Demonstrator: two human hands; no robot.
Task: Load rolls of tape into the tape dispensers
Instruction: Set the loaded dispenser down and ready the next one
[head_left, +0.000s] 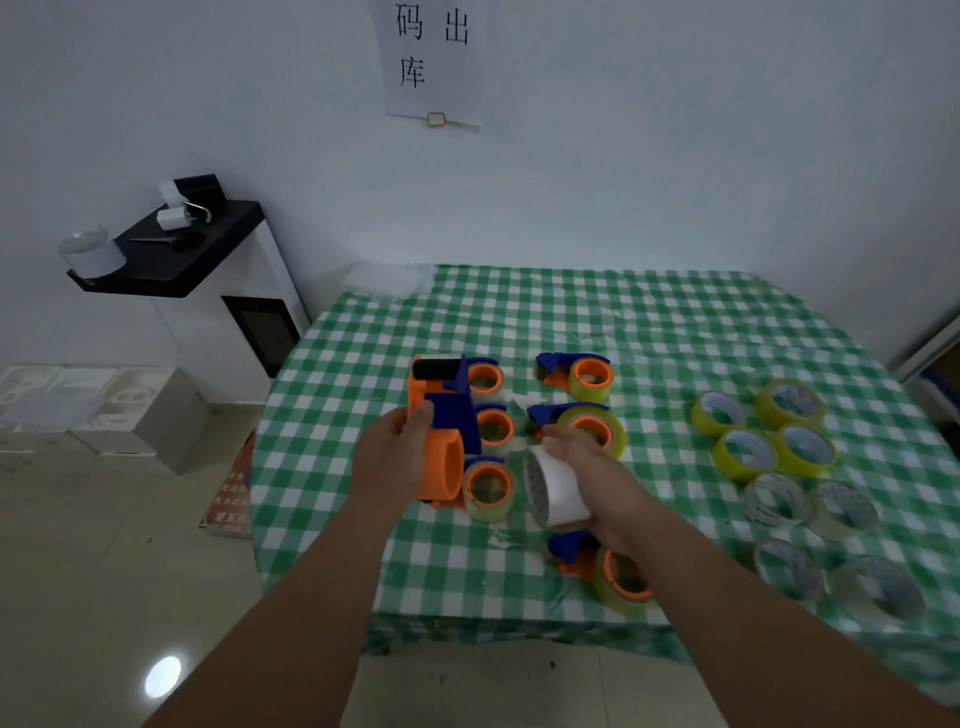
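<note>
My left hand (397, 457) grips an orange and blue tape dispenser (441, 426) lifted above the table, its black roller at the top. My right hand (587, 467) holds a white roll of tape (553, 488) just right of the dispenser, its open core facing left. Under and around my hands lie several loaded dispensers: three in a left column (488, 488), two in a middle column (587, 376), and one near the front edge (608, 566). Loose yellow rolls (763, 431) and clear rolls (810, 509) lie on the right of the table.
The table wears a green and white checked cloth (649, 322) and stands against a white wall. A white cabinet with a black top (171, 254) stands at the left. Boxes (104, 410) sit on the floor beside it.
</note>
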